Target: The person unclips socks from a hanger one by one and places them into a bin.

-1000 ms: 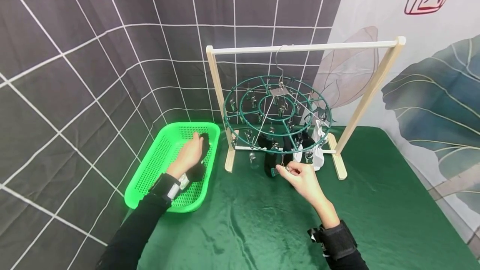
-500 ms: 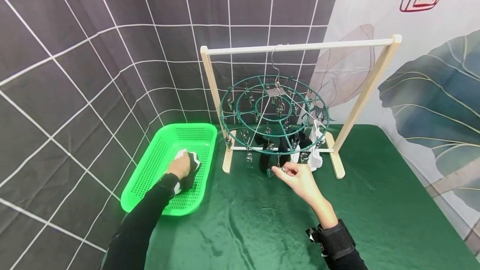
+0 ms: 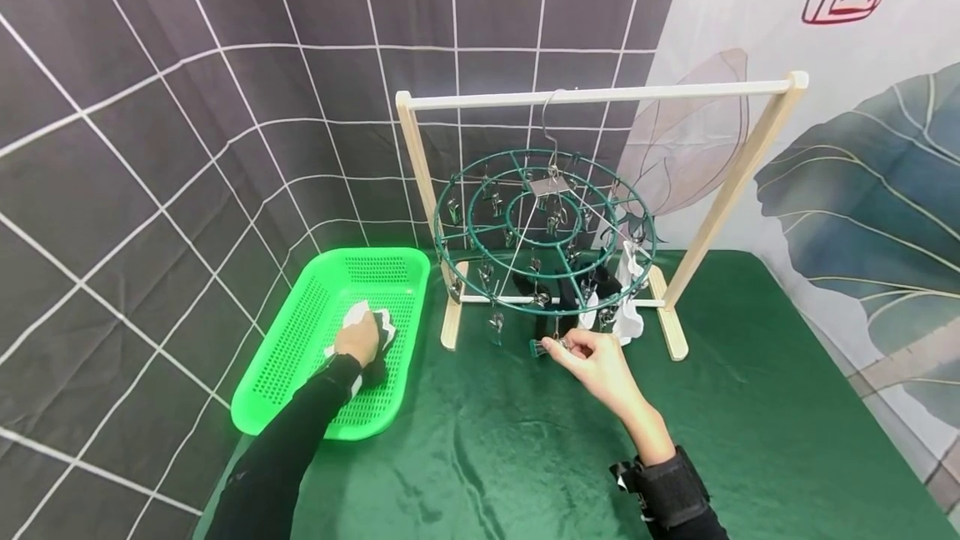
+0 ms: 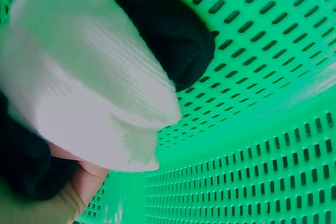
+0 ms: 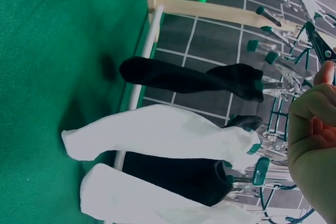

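Inside the green basket (image 3: 416,307), my left hand (image 3: 358,340) grips a white sock (image 4: 89,72) with ribbed knit. Dark socks (image 4: 181,40) lie around it there. My right hand (image 3: 600,361) is at the front of the round clip hanger (image 3: 550,186), pinching a metal clip (image 5: 319,43) with green tips between thumb and fingers. No sock shows in this clip. Beside that hand, white socks (image 5: 157,132) and black socks (image 5: 184,80) hang from other clips.
A wooden rack (image 3: 752,161) with a white top bar carries the hanger by its hook. It stands on a green cloth-covered table (image 3: 525,457), with the basket to its left. A gridded dark backdrop (image 3: 345,82) rises behind.
The left hand has let the dark sock it was lifting down into the basket and reached lower, onto the white sock. The right hand stays at the same clip.
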The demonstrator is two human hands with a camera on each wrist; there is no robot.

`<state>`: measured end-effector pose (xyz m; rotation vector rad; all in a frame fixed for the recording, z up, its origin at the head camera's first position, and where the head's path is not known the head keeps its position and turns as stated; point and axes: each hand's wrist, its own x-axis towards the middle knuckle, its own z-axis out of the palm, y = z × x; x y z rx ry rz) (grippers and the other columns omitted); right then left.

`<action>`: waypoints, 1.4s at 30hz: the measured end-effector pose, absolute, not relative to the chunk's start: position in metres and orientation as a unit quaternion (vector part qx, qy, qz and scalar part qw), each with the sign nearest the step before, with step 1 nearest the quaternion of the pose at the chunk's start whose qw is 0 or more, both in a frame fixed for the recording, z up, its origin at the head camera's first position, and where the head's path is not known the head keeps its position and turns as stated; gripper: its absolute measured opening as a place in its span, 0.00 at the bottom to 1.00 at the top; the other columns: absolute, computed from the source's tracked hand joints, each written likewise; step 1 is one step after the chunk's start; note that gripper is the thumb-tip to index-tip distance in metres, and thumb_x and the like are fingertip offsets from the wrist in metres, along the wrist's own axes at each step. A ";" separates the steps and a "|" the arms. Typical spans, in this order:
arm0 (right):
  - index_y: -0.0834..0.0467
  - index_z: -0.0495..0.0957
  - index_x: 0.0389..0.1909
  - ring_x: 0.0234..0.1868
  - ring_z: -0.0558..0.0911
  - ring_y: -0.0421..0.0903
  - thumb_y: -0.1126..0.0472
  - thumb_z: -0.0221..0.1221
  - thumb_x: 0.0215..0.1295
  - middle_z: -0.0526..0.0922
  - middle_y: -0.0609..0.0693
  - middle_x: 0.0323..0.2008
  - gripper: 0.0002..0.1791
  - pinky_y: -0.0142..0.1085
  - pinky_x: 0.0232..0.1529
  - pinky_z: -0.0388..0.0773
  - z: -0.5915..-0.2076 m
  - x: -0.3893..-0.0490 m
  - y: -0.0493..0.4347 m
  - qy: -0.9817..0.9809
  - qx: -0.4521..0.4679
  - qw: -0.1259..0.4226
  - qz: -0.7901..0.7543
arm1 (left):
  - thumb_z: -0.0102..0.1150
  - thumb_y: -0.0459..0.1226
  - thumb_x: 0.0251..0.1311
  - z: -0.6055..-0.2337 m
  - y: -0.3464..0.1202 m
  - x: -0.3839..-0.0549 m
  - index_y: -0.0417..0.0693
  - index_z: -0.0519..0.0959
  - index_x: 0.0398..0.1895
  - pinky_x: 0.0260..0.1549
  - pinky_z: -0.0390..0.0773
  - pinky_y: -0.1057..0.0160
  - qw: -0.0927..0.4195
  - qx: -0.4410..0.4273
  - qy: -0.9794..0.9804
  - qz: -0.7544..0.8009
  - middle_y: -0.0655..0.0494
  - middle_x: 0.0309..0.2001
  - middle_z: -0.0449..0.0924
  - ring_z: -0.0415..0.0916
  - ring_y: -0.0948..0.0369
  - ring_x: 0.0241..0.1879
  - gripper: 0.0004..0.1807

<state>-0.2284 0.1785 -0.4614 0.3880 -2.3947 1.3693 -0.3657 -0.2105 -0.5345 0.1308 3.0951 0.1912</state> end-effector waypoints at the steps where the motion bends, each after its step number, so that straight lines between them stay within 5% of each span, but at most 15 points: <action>1: 0.50 0.61 0.11 0.15 0.56 0.34 0.54 0.64 0.60 0.54 0.38 0.12 0.25 0.29 0.19 0.55 -0.461 -0.228 0.179 -0.846 0.137 0.178 0.483 | 0.45 0.30 0.64 -0.533 -0.211 -0.366 0.26 0.63 0.58 0.32 0.78 0.41 0.017 0.045 0.997 0.065 0.29 0.36 0.76 0.78 0.36 0.34 0.21; 6: 0.50 0.64 0.11 0.15 0.57 0.35 0.54 0.63 0.61 0.56 0.39 0.12 0.23 0.29 0.19 0.56 -0.458 -0.229 0.179 -0.844 0.136 0.178 0.487 | 0.44 0.32 0.65 -0.519 -0.211 -0.372 0.26 0.67 0.55 0.34 0.78 0.41 0.027 0.057 0.997 0.047 0.30 0.38 0.77 0.78 0.37 0.36 0.19; 14: 0.47 0.70 0.15 0.15 0.60 0.36 0.52 0.61 0.63 0.59 0.39 0.12 0.17 0.30 0.20 0.58 -0.457 -0.228 0.181 -0.850 0.127 0.168 0.482 | 0.38 0.38 0.70 -0.490 -0.218 -0.381 0.25 0.61 0.60 0.51 0.72 0.40 0.127 0.092 0.987 0.043 0.26 0.53 0.71 0.71 0.34 0.52 0.24; 17: 0.49 0.71 0.17 0.15 0.61 0.36 0.53 0.61 0.63 0.60 0.39 0.12 0.16 0.30 0.19 0.58 -0.458 -0.226 0.182 -0.851 0.125 0.167 0.481 | 0.35 0.43 0.73 -0.482 -0.217 -0.385 0.28 0.64 0.60 0.54 0.70 0.42 0.038 0.157 0.985 0.056 0.30 0.54 0.72 0.70 0.37 0.55 0.26; 22: 0.50 0.75 0.20 0.15 0.62 0.35 0.54 0.61 0.63 0.63 0.39 0.13 0.13 0.30 0.19 0.60 -0.458 -0.223 0.183 -0.857 0.120 0.170 0.471 | 0.39 0.34 0.69 -0.463 -0.188 -0.384 0.32 0.71 0.44 0.46 0.73 0.47 -0.299 0.304 0.896 0.126 0.38 0.39 0.75 0.73 0.43 0.43 0.13; 25: 0.50 0.75 0.20 0.16 0.63 0.35 0.55 0.62 0.62 0.64 0.38 0.13 0.12 0.30 0.20 0.61 -0.456 -0.222 0.183 -0.859 0.115 0.185 0.464 | 0.43 0.30 0.61 -0.440 -0.154 -0.373 0.32 0.72 0.42 0.47 0.72 0.47 -0.429 0.371 0.804 0.178 0.38 0.39 0.74 0.72 0.43 0.42 0.10; 30: 0.51 0.74 0.20 0.16 0.64 0.33 0.57 0.63 0.61 0.66 0.38 0.14 0.11 0.30 0.19 0.62 -0.455 -0.223 0.181 -0.854 0.123 0.199 0.465 | 0.40 0.35 0.64 -0.406 -0.097 -0.346 0.36 0.76 0.42 0.45 0.73 0.51 -0.455 0.471 0.737 0.167 0.45 0.38 0.78 0.74 0.48 0.41 0.15; 35: 0.51 0.77 0.23 0.17 0.66 0.34 0.55 0.62 0.61 0.69 0.39 0.15 0.09 0.30 0.20 0.65 -0.457 -0.223 0.180 -0.854 0.130 0.182 0.470 | 0.36 0.37 0.69 -0.398 -0.069 -0.330 0.41 0.76 0.26 0.36 0.71 0.57 -0.453 0.506 0.720 0.145 0.52 0.25 0.74 0.72 0.53 0.31 0.19; 42: 0.61 0.79 0.46 0.19 0.75 0.37 0.64 0.56 0.64 0.79 0.46 0.23 0.12 0.31 0.21 0.73 -0.463 -0.234 0.193 -0.876 0.154 0.115 0.442 | 0.39 0.34 0.68 -0.402 -0.059 -0.327 0.44 0.67 0.16 0.26 0.64 0.60 -0.445 0.504 0.715 0.190 0.55 0.17 0.63 0.62 0.55 0.23 0.18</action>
